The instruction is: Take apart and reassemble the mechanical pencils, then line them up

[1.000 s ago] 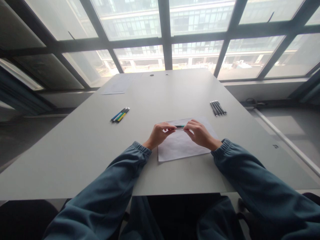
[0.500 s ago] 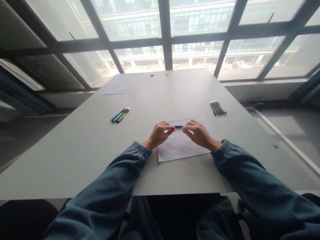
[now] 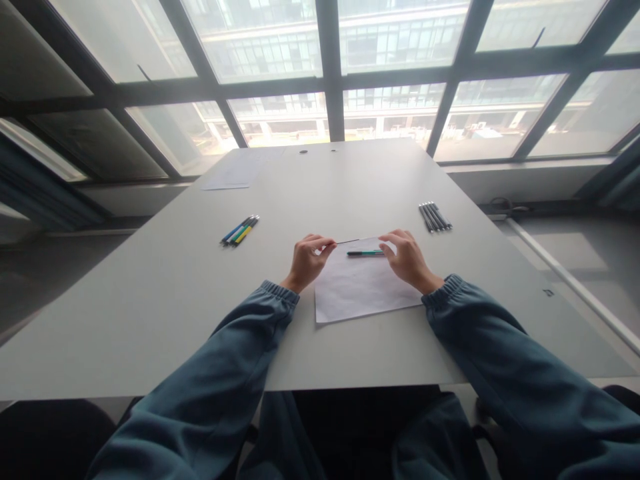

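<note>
My left hand [image 3: 309,259] pinches one end of a thin dark pen refill [image 3: 349,241], which points to the right above the paper. On the white sheet of paper [image 3: 357,293] lies a pen [image 3: 363,253] with a black left part and a teal right part. Close to its right end is my right hand [image 3: 406,259], thumb and fingers a little apart, with nothing visible between them. The pen's right tip is partly hidden by that thumb.
Several pens with coloured barrels [image 3: 241,231] lie to the left on the white table [image 3: 180,320]. To the right sits a row of dark pens [image 3: 435,217]. More paper [image 3: 227,175] rests at the far left, before the windows.
Both hands have moved apart and slightly away from me. The pen, earlier between both hands, now lies on the paper, released by the right hand. The left hand holds the refill.
</note>
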### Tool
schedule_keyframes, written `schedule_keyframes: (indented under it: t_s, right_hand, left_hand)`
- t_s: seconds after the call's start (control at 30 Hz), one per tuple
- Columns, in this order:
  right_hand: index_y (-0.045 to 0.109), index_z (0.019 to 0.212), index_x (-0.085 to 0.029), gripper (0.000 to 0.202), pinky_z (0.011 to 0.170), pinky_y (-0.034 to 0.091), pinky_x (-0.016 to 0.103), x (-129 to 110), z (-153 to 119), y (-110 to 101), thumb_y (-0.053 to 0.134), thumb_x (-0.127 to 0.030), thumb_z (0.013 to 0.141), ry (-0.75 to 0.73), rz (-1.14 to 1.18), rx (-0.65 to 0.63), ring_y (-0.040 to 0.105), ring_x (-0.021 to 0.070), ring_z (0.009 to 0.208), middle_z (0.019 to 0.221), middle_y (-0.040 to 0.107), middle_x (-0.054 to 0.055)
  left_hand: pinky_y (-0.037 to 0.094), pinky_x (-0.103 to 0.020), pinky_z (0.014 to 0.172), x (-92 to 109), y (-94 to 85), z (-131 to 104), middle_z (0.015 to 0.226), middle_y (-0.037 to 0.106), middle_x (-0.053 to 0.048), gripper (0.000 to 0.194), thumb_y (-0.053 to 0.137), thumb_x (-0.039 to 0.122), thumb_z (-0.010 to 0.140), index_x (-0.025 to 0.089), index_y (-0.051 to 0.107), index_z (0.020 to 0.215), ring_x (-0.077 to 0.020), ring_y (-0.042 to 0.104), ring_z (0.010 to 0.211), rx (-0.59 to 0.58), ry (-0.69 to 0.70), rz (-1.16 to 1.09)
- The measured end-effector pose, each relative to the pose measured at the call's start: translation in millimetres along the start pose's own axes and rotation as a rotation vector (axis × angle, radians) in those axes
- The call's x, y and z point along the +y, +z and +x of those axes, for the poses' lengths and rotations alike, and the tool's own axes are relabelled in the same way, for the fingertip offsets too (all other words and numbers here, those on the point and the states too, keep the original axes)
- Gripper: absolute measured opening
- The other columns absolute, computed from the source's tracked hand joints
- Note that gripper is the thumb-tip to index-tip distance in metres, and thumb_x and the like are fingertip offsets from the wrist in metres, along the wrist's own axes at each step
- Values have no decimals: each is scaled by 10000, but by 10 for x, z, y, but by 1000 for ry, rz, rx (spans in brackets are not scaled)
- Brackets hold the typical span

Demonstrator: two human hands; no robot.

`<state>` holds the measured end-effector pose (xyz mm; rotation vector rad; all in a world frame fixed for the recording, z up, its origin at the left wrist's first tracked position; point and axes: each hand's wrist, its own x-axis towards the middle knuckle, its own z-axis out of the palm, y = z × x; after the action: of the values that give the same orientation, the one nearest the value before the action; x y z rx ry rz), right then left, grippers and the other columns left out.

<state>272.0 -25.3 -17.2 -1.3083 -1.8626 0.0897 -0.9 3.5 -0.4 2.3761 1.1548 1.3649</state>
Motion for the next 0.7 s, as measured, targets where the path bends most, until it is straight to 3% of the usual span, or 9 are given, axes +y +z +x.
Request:
schedule_keyframes:
  t_s: [0.23, 0.47, 0.7]
  right_hand:
    - [757, 1143, -221, 252, 946, 482, 476, 60, -30, 80, 683, -263, 906, -43, -91, -193, 568, 306, 1045, 1102, 699, 111]
    - [789, 942, -210, 148, 897, 466, 415, 52, -7, 85, 653, -158, 915, -24, -73, -219, 578, 274, 972, 997, 734, 95]
    - [740, 860, -201, 81, 864, 460, 384, -6, 13, 71, 719, -124, 847, 9, -70, -248, 603, 268, 957, 949, 735, 86]
  left_hand:
    - [504, -305, 725, 21, 35, -14, 765, 729, -32, 149, 676, 276, 928, 203, 770, 837, -168, 616, 737, -26, 23, 9]
    - [504, -315, 747, -4, 42, -20, 778, 740, -31, 155, 675, 288, 930, 204, 776, 847, -171, 616, 740, -45, 19, 22]
    - [494, -326, 774, -11, 49, -28, 780, 747, -26, 165, 667, 284, 932, 208, 780, 839, -174, 611, 732, -56, 13, 62]
